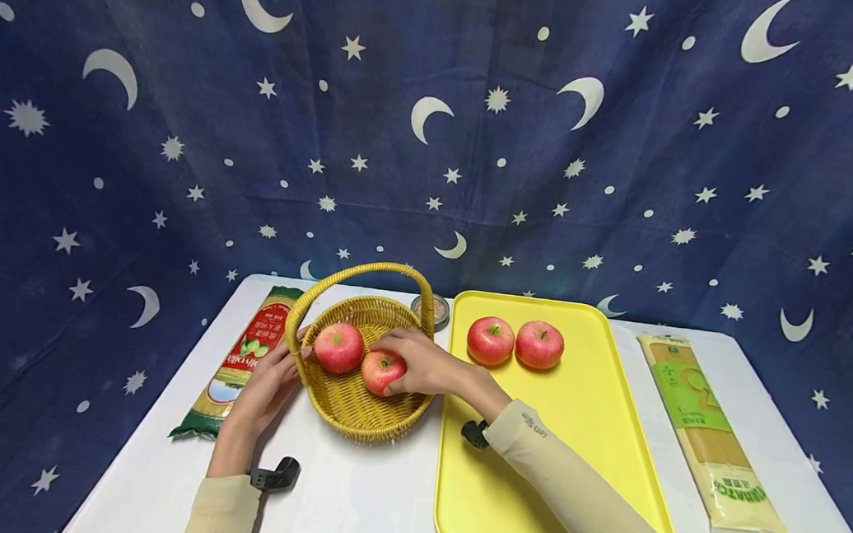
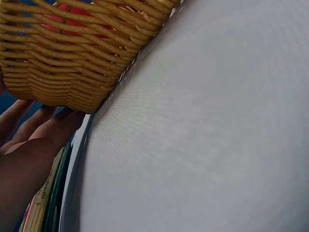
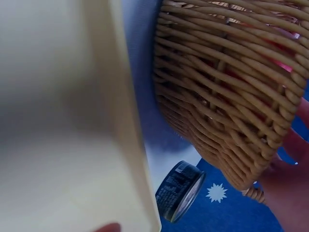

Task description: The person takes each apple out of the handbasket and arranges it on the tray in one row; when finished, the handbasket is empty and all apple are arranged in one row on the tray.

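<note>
A yellow wicker basket (image 1: 356,418) with a tall arched handle stands on the table. Inside it, one red apple (image 1: 338,348) lies toward the left. My right hand (image 1: 423,364) reaches over the rim and grips a second apple (image 1: 380,373) beside the first, thumb at its near side. My left hand (image 1: 269,388) rests against the basket's left side near the handle's foot. The left wrist view has its fingers (image 2: 46,128) stretched along the woven wall. From the right wrist, part of that hand (image 3: 289,193) appears beyond the rim.
Right of the basket lies a yellow tray (image 1: 554,457) with two red apples (image 1: 514,344) near its far end. A small round tin (image 1: 442,312) stands behind the basket. Pasta packs lie at the left (image 1: 245,361) and right (image 1: 708,435). A starry blue cloth (image 1: 478,163) hangs behind.
</note>
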The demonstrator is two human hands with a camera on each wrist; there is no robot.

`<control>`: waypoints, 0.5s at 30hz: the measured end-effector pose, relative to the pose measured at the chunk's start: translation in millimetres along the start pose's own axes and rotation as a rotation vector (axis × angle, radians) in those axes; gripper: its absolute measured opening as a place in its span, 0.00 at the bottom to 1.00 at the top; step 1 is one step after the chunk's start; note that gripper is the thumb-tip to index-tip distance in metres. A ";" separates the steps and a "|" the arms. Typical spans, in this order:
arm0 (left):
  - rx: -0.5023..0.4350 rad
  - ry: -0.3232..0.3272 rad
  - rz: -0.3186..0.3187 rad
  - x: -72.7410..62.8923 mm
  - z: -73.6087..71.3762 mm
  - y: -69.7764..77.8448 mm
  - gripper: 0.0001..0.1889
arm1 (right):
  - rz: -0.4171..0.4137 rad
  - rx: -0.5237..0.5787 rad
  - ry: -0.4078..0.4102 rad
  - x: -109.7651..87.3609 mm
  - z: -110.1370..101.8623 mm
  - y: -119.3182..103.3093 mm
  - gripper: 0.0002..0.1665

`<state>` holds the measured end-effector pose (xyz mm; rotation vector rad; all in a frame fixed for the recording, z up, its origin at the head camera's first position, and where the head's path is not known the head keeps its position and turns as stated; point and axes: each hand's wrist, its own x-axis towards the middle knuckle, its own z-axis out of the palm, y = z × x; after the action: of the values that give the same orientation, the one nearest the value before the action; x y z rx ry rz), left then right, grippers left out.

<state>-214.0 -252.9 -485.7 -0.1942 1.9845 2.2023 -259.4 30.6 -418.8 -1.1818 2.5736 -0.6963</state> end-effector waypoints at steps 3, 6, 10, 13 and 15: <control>0.002 0.006 -0.012 -0.2 -0.4 -0.7 0.34 | 0.025 0.033 -0.006 -0.5 2.5 0.9 0.41; 0.005 0.005 -0.013 -0.2 -0.7 -1.1 0.34 | 0.043 0.061 -0.009 -0.4 5.3 1.6 0.43; 0.004 -0.002 -0.004 0.0 -0.5 -0.9 0.34 | 0.063 0.074 -0.002 0.6 8.7 3.2 0.46; 0.008 -0.003 0.001 -0.2 -0.3 -0.5 0.34 | 0.065 0.081 0.021 0.8 10.5 4.6 0.48; 0.011 -0.003 0.002 -0.4 -0.4 -0.5 0.34 | 0.058 0.097 0.043 0.6 11.3 5.1 0.49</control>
<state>-213.6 -253.3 -486.1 -0.1871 1.9958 2.1911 -258.7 29.3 -431.2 -1.0702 2.5655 -0.8323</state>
